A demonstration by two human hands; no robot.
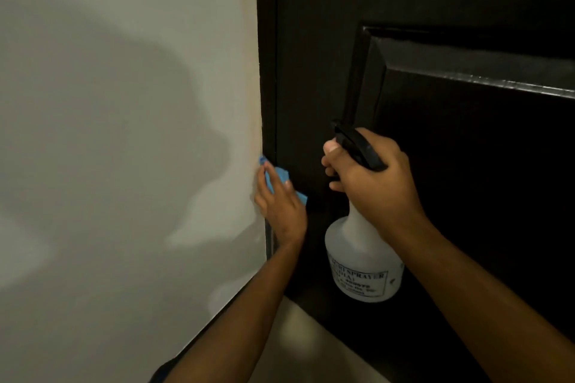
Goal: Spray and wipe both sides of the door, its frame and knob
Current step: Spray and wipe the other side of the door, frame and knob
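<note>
blue cloth, dark brown door, white bottle

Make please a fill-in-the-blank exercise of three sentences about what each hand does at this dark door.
1. The left hand presses a ____ cloth against the door frame.
2. The right hand grips a spray bottle whose trigger head is ____ in colour.
3. To the left of the frame stands a pale ____.

Missing words: blue; black; wall
</note>
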